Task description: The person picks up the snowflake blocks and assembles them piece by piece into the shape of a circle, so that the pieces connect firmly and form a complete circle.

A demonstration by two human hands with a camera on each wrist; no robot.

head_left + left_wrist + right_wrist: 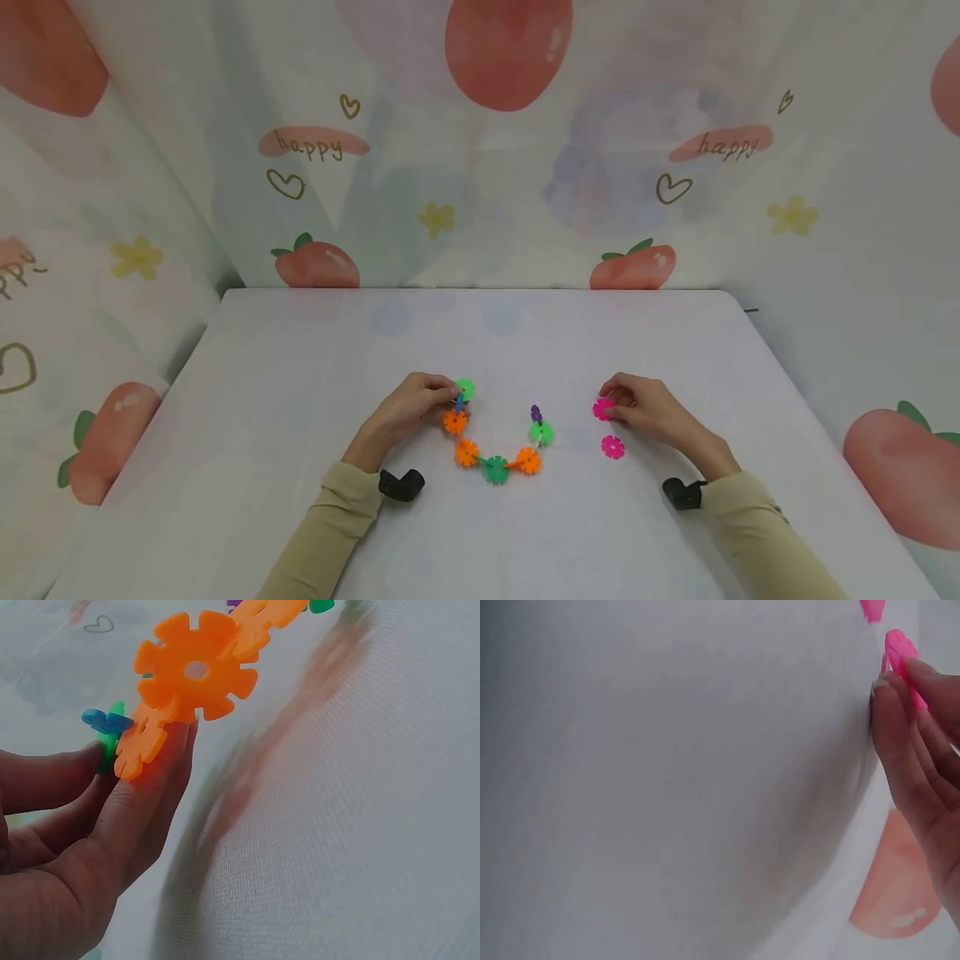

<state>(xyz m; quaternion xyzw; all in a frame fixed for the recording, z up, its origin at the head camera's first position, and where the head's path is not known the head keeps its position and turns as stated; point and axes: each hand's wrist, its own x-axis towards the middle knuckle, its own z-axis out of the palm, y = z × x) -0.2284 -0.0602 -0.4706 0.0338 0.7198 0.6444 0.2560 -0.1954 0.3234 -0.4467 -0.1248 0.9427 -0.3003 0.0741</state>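
A curved chain of notched plastic snowflake discs, with a dark green disc [496,470] at its bottom, runs across the white table in the head view. My left hand [414,407] pinches the chain's upper left end, where a light green disc [466,388] joins a blue one [107,721]. In the left wrist view an orange disc [196,666] rises just beyond the fingertips. A purple disc [536,413] tops the chain's other end. Over on the right, my right hand [643,403] pinches a pink disc [902,656] between thumb and fingers.
A second pink disc [612,447] lies on the table [315,358] just below the right hand. Black wrist-worn pieces [401,485] jut from both sleeve cuffs. A patterned cloth backdrop [480,192] stands behind the table's far edge.
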